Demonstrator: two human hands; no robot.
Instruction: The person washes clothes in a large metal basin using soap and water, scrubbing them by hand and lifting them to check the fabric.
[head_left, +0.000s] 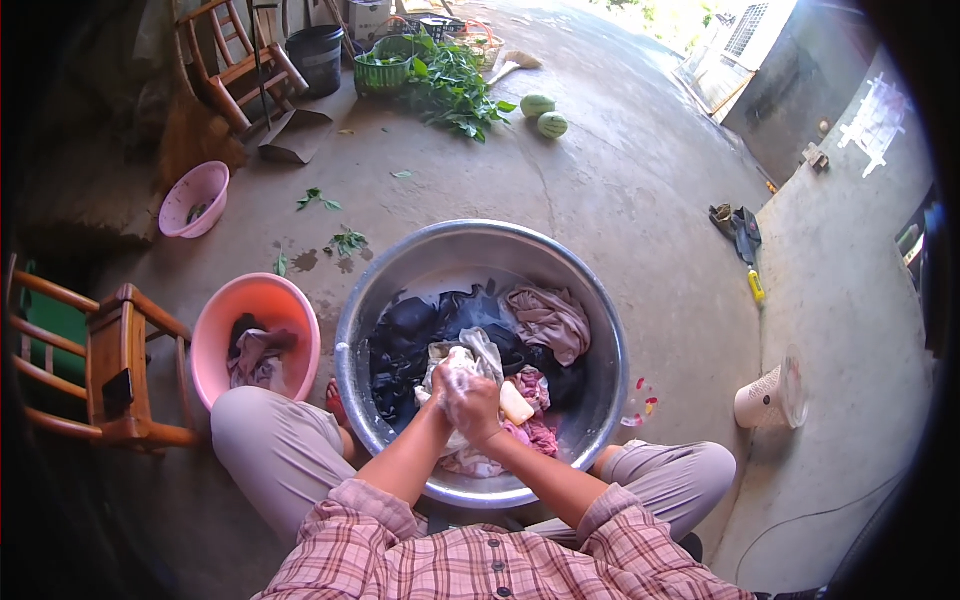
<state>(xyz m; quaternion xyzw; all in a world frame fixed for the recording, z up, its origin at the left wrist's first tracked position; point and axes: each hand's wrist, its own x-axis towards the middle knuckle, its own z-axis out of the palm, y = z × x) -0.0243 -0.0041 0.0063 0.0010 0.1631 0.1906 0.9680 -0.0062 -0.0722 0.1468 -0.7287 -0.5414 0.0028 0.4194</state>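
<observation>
Both hands meet over a large metal basin (480, 238) between my knees. Soapy lather coats my left hand (443, 381) and my right hand (474, 405), pressed together around a pale, wet cloth (486, 351). Part of that cloth spreads beyond the fingers; what lies inside the grip is hidden. Just right of my right hand, a cream bar of soap (516, 403) rests on a pink patterned cloth (538, 433). Dark wet garments (405, 330) fill the basin's left and middle. A mauve garment (551, 322) is bunched against its right wall.
At left stand a coral plastic basin (247, 300) with clothes, a wooden chair (116, 367) and a smaller pink basin (214, 196). Leafy greens (457, 82), a green basket (382, 73) and two watermelons (553, 125) occupy the far floor. A patterned bin (761, 397) stands by the right wall.
</observation>
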